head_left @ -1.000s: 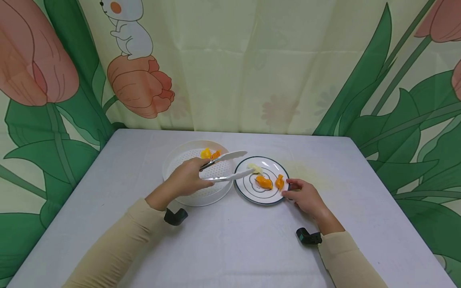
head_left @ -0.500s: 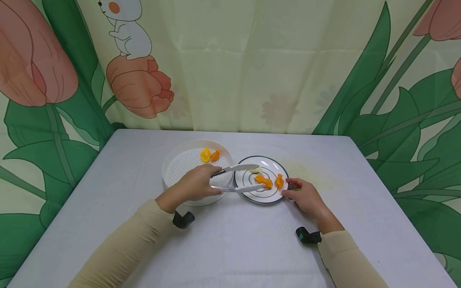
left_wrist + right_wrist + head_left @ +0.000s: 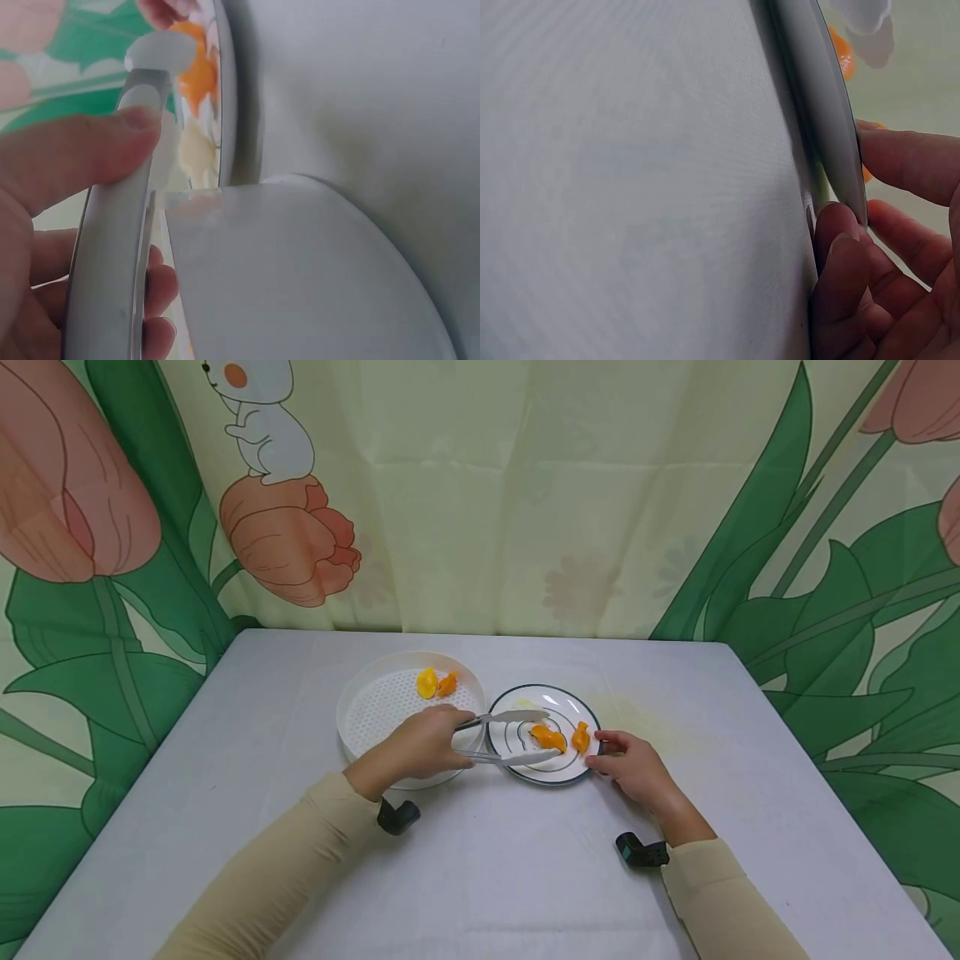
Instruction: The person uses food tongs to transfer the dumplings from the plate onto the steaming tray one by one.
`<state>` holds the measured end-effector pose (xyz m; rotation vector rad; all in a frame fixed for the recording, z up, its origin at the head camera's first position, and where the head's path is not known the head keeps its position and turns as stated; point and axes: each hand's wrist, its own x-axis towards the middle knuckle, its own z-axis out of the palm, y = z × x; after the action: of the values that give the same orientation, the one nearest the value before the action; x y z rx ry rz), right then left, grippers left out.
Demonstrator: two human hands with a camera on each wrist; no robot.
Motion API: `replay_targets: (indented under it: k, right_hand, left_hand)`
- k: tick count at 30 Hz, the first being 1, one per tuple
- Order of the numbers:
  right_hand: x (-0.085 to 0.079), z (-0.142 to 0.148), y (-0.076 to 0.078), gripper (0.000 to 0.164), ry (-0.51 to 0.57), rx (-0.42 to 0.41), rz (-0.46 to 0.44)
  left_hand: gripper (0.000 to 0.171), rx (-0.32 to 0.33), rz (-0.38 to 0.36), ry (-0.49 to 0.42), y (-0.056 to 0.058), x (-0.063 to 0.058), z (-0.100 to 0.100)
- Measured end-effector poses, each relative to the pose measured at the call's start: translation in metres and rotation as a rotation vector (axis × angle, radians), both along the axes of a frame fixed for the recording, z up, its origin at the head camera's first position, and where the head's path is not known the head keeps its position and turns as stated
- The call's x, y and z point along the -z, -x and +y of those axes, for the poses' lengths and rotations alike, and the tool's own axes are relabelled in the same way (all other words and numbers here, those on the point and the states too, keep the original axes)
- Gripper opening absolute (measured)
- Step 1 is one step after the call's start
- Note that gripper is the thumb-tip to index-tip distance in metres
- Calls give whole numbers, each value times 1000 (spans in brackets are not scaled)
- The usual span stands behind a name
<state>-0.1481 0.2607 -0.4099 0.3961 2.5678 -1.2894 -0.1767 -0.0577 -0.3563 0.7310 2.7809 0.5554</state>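
Note:
My left hand (image 3: 426,743) grips a pair of metal tongs (image 3: 517,716) with pale tips, thumb on one arm and fingers on the other. The tongs' arms are spread over the white plate (image 3: 558,696), on either side of an orange, lumpy piece (image 3: 547,737). A smaller orange piece (image 3: 581,737) lies near the plate's right rim. Beyond the upper arm is a pale yellow piece (image 3: 197,154), mostly hidden in the head view. My right hand (image 3: 636,770) pinches the plate's right edge; in the right wrist view, fingers (image 3: 838,221) reach beneath the rim.
Left of the plate stands a round white tray (image 3: 367,714) with a perforated bottom, partly behind my left hand. It holds a yellow piece (image 3: 427,682) and an orange piece (image 3: 447,684). A white cloth covers the table (image 3: 480,877); a printed curtain (image 3: 480,527) hangs behind.
My left hand has carried the spread tongs right and toward me, from between tray and plate to around the larger orange piece. The right hand and the plate have stayed put.

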Motion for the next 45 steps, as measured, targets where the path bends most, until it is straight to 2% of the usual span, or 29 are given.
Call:
replay_targets:
  k: [10,21,26,33,37,42,45]
  right_hand:
    - [-2,-2,-2,63,-1,9,-4]
    - [-3,-2,-2,64,-4,6,4]
    - [-2,-1,-3,64,-1,0,6]
    - [-1,-1,-3,62,-2,-5,13]
    - [1,-2,-3,63,3,17,2]
    - [1,-2,-3,64,9,28,-3]
    - [1,-2,-3,63,10,31,-2]
  left_hand:
    - [66,-18,-30,58,4,-1,13]
    - [54,11,12,70,4,-4,17]
    - [51,27,18,14,2,-8,11]
    - [44,28,68,-73,1,-18,-6]
    - [50,-13,99,-83,1,-20,-16]
    - [57,-106,109,-94,1,-23,-26]
    - [58,-141,146,-97,1,-23,-34]
